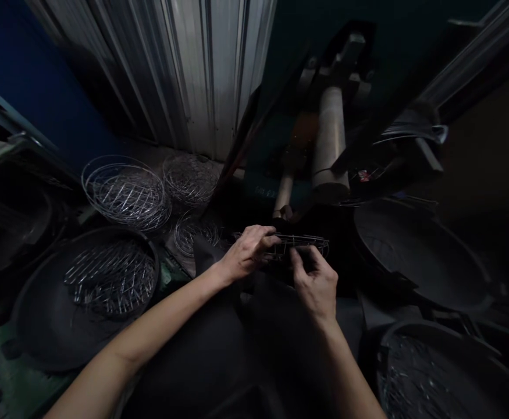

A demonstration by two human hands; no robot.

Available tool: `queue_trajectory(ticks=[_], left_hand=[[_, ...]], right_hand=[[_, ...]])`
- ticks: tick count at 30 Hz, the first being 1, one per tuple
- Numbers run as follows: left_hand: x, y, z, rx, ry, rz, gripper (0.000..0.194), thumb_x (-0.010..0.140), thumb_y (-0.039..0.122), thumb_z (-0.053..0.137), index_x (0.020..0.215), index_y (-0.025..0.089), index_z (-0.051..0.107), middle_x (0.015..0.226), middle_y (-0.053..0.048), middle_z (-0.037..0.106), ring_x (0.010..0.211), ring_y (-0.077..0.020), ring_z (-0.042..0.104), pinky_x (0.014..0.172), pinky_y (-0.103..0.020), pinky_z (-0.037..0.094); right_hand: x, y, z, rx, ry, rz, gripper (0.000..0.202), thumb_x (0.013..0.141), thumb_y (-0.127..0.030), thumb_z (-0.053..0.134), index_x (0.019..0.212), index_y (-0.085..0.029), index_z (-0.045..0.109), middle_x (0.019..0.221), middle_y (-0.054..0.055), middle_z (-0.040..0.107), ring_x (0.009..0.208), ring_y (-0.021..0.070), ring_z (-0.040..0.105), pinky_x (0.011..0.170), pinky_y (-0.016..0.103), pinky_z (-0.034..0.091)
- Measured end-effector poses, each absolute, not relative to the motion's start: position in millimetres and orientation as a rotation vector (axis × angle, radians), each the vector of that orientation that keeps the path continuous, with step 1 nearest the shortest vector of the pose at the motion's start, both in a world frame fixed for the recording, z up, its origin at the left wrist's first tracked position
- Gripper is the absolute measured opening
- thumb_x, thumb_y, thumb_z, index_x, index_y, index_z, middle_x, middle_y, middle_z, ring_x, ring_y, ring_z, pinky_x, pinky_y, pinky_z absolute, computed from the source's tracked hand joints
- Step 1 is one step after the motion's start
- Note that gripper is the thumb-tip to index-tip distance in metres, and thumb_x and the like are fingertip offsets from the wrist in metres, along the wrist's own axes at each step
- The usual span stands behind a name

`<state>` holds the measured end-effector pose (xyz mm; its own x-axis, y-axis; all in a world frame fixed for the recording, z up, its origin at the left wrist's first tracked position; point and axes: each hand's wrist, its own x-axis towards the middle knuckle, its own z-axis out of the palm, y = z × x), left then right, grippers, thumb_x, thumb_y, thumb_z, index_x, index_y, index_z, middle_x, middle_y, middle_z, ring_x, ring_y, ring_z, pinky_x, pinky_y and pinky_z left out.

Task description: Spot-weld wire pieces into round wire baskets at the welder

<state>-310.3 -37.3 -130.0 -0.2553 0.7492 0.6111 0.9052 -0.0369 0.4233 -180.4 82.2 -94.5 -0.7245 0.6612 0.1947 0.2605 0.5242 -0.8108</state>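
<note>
Steel-wire frame [293, 238] is gripped by the left hand [246, 251], its near edge pinched by the right hand [317, 282]. Positioning, apparently; steady alignment comes next.

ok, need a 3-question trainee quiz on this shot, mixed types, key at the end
1. Pick one. What are the left hand and right hand at?
A) a hammer
B) a wire frame
C) a glass jar

2. True or false: the round black basin beside the left forearm holds wooden blocks.

3. Fill in: the hand nearer the stacked wire rings by the corrugated metal wall is the ____ one.

Key: 1 B; 2 False, it holds metal wire pieces; 3 left.
</note>
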Motion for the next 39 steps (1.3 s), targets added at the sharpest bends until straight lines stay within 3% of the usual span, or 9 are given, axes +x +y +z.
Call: queue_trajectory(ticks=[8,39], left_hand=[[-318.7,-27.7,-136.0,-1.771,-2.049,-1.119,0.036,0.082,0.017,0.058,0.115,0.020,0.042,0.121,-0.014,0.052,0.107,-0.0236,0.053,0.087,-0.042,0.044],[-330.0,-19.1,-144.4,-1.697,-1.796,-1.183,0.036,0.083,0.019,0.058,0.113,0.021,0.038,0.117,-0.013,0.053,0.103,-0.0207,0.053,0.085,-0.041,0.045]], right_hand=[[-190.8,91.7,-100.4,-0.665,-2.266,1.062,0.027,0.085,-0.043,0.053,0.079,-0.018,0.059,0.065,-0.001,0.060,0.057,0.0113,0.053,0.055,0.021,0.041],[-199.1,90.5,-106.1,-0.661,-2.135,1.125,0.025,0.084,-0.040,0.056,0.083,-0.016,0.064,0.073,0.001,0.062,0.065,0.0119,0.055,0.062,0.022,0.043]])
